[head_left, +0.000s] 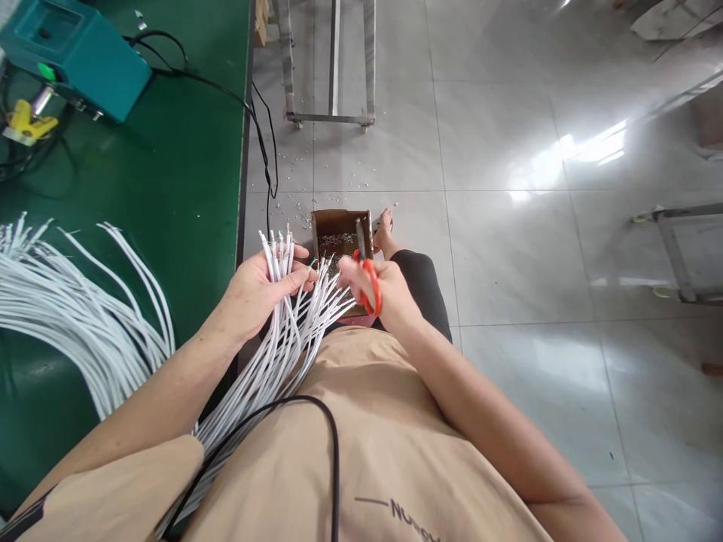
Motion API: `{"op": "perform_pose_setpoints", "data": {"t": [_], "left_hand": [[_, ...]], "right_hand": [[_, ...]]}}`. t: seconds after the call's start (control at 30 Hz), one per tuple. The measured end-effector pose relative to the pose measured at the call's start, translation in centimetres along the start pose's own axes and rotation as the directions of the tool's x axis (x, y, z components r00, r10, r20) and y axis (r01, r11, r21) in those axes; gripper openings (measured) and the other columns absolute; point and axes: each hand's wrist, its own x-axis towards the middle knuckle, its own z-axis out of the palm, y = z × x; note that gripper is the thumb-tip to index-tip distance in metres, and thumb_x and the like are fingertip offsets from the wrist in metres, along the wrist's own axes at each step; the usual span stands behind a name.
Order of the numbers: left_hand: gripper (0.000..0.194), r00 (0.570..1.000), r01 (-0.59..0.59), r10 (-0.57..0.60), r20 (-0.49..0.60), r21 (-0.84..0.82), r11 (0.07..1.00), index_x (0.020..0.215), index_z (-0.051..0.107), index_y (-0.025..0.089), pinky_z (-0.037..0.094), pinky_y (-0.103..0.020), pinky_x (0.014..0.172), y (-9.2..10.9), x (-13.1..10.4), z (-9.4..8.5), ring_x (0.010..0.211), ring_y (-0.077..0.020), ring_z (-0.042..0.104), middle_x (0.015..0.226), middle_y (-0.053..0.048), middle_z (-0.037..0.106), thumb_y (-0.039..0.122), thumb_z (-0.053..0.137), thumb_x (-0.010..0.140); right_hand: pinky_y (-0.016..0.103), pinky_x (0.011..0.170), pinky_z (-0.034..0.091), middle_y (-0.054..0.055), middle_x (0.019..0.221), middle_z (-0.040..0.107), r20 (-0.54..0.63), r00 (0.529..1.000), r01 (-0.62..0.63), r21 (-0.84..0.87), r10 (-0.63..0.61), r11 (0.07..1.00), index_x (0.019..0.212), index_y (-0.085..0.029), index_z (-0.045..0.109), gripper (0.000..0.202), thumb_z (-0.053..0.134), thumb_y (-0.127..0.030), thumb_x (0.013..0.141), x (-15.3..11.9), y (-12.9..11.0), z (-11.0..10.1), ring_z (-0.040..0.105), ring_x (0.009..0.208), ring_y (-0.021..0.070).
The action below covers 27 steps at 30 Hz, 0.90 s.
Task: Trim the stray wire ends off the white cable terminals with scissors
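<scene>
Several white cables run up over my lap, their cut ends fanned out in front of me. My left hand is closed around some of these cables near their tips, thumb pressed across them. Red-handled scissors are in my right hand, with my fingers at the handle loops and the blades pointing away over a box. Loose cable ends lie between my two hands, close to the right fingers. Whether the scissor blades are apart I cannot make out.
Below my hands stands a cardboard box holding small scraps; more scraps dot the floor. On the green table at left lie another bundle of white cables and a teal machine. A metal frame stands ahead.
</scene>
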Motion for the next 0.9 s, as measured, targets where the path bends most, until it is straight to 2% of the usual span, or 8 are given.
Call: {"op": "perform_pose_setpoints", "data": {"t": [0.1,0.23,0.33,0.47,0.57,0.63,0.77,0.9], "left_hand": [[0.040,1.000,-0.011,0.011,0.002,0.010,1.000,0.100,0.058,0.015,0.047,-0.028,0.075,0.0,0.0,0.0,0.069,-0.0133,0.064,0.074,-0.001,0.068,0.028,0.077,0.067],[0.041,1.000,-0.009,0.009,0.030,0.006,1.000,0.101,0.059,0.017,0.048,-0.025,0.070,-0.3,0.0,0.0,0.068,-0.0126,0.063,0.073,0.001,0.067,0.026,0.078,0.066],[0.037,0.998,0.034,-0.033,0.054,-0.015,0.999,0.100,0.060,0.017,0.051,-0.025,0.071,-0.1,0.1,-0.2,0.072,-0.0123,0.064,0.077,0.001,0.067,0.021,0.077,0.067],[0.032,0.977,0.161,-0.140,0.164,-0.128,0.979,0.098,0.062,0.017,0.055,-0.032,0.084,0.7,0.2,-0.8,0.101,-0.0193,0.063,0.104,-0.005,0.067,0.005,0.069,0.069],[0.036,0.951,0.222,-0.171,0.256,-0.186,0.957,0.097,0.062,0.017,0.053,-0.043,0.092,1.1,0.3,-1.1,0.120,-0.0259,0.054,0.117,-0.008,0.063,-0.003,0.064,0.067],[0.039,0.949,0.223,-0.167,0.267,-0.197,0.955,0.098,0.062,0.019,0.054,-0.046,0.092,1.1,0.3,-1.2,0.124,-0.0277,0.051,0.120,-0.007,0.062,-0.004,0.063,0.066],[0.043,0.956,0.201,-0.151,0.252,-0.186,0.962,0.101,0.063,0.022,0.057,-0.043,0.087,0.7,0.3,-1.1,0.119,-0.0277,0.055,0.120,-0.005,0.064,-0.003,0.064,0.066],[0.044,0.961,0.197,-0.157,0.228,-0.169,0.966,0.100,0.065,0.020,0.058,-0.034,0.083,0.4,0.3,-1.0,0.107,-0.0259,0.063,0.113,-0.005,0.067,-0.003,0.064,0.063]], "right_hand": [[0.023,0.052,0.033,-0.001,0.056,0.050,0.067,0.995,-0.088,0.326,0.069,0.941,0.073,-0.015,0.067,0.049,0.049,-0.060,0.083,0.5,-0.9,-0.1,0.042,0.052,0.0078],[0.022,0.053,0.037,-0.003,0.056,0.054,0.151,0.986,-0.125,0.436,0.064,0.891,0.076,-0.014,0.069,0.034,0.066,-0.048,0.073,0.6,-2.2,1.2,0.045,0.052,0.0070],[0.024,0.061,0.043,0.000,0.064,0.062,0.118,0.992,-0.095,0.494,0.041,0.864,0.078,-0.013,0.068,0.029,0.068,-0.041,0.072,0.6,-2.2,2.3,0.056,0.062,0.0105],[0.024,0.063,0.044,0.001,0.073,0.063,-0.161,0.986,-0.005,0.281,0.052,0.960,0.084,-0.015,0.069,0.022,0.062,-0.034,0.076,0.5,-1.2,2.6,0.055,0.066,0.0115],[0.024,0.067,0.044,0.003,0.081,0.062,-0.342,0.932,0.137,0.018,-0.123,0.990,0.082,-0.016,0.068,0.017,0.056,-0.029,0.080,0.3,-0.8,2.4,0.054,0.072,0.0116],[0.023,0.066,0.043,0.002,0.079,0.060,-0.297,0.936,0.181,-0.057,-0.190,0.982,0.076,-0.016,0.067,0.017,0.055,-0.027,0.080,0.2,-1.1,2.4,0.053,0.071,0.0111],[0.023,0.060,0.041,0.000,0.069,0.058,-0.082,0.993,0.083,-0.050,-0.087,0.995,0.074,-0.015,0.065,0.019,0.055,-0.030,0.078,0.2,-1.8,2.9,0.050,0.064,0.0105],[0.023,0.059,0.039,-0.001,0.066,0.059,-0.008,1.000,0.028,-0.113,-0.029,0.993,0.071,-0.015,0.064,0.018,0.057,-0.031,0.074,0.5,-1.8,3.3,0.049,0.063,0.0103]]}}
